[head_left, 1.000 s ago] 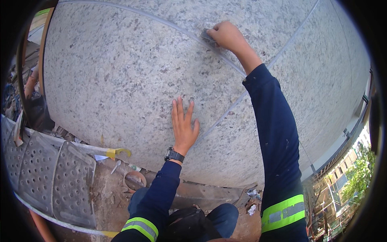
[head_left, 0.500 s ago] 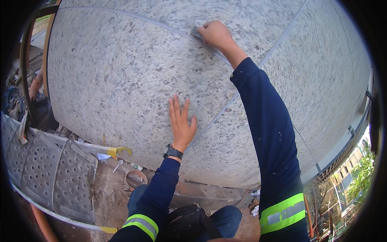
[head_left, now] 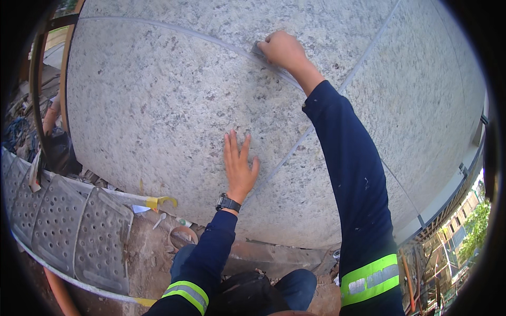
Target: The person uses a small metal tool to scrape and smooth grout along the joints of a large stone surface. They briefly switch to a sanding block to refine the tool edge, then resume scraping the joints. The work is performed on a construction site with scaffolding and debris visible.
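In front of me stands a wall of speckled grey-white stone panels [head_left: 158,105] with pale strips along the joints between them. My right hand [head_left: 286,51] is closed on a small flat grey scraper-like piece [head_left: 256,49] at the upper joint [head_left: 211,40]. Its fingers hide most of the piece, so its exact kind does not show. Lower down, my left hand [head_left: 241,169] lies flat against the panel with its fingers spread and holds nothing. A black watch [head_left: 228,203] is on that wrist.
A perforated metal scaffold plank [head_left: 100,231] lies at the lower left, near a yellow hooked end [head_left: 161,203]. Beside it are a round tub [head_left: 183,237] and a white spoon [head_left: 159,220] on the dirty ground. A dark upright frame [head_left: 38,79] stands far left.
The whole view has shifted a little, so the wall and ground appear slightly lower and further right. Both hands stay at nearly the same places on the panels.
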### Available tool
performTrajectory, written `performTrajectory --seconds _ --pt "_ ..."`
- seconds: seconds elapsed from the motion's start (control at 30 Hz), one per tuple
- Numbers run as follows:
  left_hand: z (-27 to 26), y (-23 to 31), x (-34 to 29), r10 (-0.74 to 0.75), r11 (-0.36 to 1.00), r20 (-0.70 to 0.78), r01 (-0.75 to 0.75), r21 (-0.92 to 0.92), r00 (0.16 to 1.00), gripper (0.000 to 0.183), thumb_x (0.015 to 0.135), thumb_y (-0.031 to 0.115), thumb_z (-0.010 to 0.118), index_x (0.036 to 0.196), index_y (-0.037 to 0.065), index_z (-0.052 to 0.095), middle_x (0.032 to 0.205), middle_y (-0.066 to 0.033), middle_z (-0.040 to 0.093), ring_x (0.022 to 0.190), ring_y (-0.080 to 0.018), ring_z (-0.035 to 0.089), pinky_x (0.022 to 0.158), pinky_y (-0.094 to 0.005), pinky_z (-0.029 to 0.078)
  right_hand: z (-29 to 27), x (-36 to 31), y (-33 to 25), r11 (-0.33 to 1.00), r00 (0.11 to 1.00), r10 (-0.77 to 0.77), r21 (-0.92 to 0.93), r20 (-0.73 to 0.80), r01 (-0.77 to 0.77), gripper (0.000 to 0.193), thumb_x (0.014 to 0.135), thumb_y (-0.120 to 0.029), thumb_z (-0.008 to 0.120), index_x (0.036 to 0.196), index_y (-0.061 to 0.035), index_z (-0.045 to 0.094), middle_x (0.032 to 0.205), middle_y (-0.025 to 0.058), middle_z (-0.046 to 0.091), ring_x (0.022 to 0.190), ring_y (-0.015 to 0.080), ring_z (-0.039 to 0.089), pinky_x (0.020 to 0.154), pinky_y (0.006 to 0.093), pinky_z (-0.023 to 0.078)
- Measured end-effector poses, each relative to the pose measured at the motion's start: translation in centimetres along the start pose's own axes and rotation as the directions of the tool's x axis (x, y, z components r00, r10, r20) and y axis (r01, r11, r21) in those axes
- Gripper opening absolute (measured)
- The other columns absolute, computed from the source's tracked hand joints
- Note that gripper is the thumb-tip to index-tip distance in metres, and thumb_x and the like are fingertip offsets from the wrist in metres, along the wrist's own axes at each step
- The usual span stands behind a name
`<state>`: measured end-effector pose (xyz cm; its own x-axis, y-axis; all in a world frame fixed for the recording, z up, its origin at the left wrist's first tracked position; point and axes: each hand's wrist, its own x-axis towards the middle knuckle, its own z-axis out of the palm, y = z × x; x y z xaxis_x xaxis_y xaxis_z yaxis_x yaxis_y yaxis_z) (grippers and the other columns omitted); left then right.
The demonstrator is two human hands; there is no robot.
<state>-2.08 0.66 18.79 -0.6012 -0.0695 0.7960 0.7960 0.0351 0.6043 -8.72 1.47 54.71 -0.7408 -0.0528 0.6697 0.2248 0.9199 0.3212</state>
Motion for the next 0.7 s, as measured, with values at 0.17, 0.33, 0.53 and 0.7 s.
performTrajectory --seconds 0.17,0.33,0.53,0.7 --pt "0.4 0.7 -0.1 -0.012 1.000 -0.009 0.012 -0.028 1.000 0.073 0.094 0.012 0.070 0.163 0.014 0.046 0.178 -0.0224 0.016 0.164 -0.0466 0.013 0.129 -0.0613 0.023 0.2 0.4 -1.7 0.995 1.000 0.017 0.101 -0.017 -0.016 0.039 0.095 -0.034 0.064 0.093 0.0011 0.081 0.101 0.0247 0.078 0.097 0.0443 0.075 0.087 0.0519 0.059" --pt "-0.2 -0.2 0.1 -0.011 1.000 0.002 0.011 -0.023 1.000 0.072 0.094 0.012 0.070 0.162 0.013 0.046 0.177 -0.0235 0.017 0.163 -0.0476 0.013 0.129 -0.0621 0.023 -0.9 -0.5 -1.6 0.989 0.997 0.015 0.147 0.082 -0.027 0.038 0.094 -0.031 0.062 0.090 0.0014 0.081 0.098 0.0240 0.078 0.092 0.0446 0.074 0.085 0.0528 0.059" --pt "0.1 0.0 0.1 0.002 0.999 0.000 -0.002 -0.037 1.000 0.073 0.094 0.013 0.070 0.163 0.013 0.045 0.177 -0.0245 0.017 0.163 -0.0478 0.013 0.128 -0.0623 0.023 -1.0 0.7 -2.2 0.993 0.996 0.015 0.111 0.092 -0.025 0.038 0.096 -0.034 0.062 0.089 -0.0014 0.082 0.077 0.0138 0.076 0.075 0.0314 0.074 0.077 0.0458 0.059" --pt "0.0 -0.1 0.0 0.000 0.999 0.001 0.000 -0.043 1.000 0.074 0.093 0.012 0.070 0.163 0.012 0.046 0.177 -0.0251 0.017 0.163 -0.0489 0.013 0.128 -0.0629 0.023 -0.7 0.6 -1.1 0.998 0.999 0.006 0.056 0.053 -0.009 0.039 0.096 -0.035 0.063 0.086 -0.0020 0.081 0.073 0.0118 0.076 0.074 0.0301 0.075 0.078 0.0447 0.059"
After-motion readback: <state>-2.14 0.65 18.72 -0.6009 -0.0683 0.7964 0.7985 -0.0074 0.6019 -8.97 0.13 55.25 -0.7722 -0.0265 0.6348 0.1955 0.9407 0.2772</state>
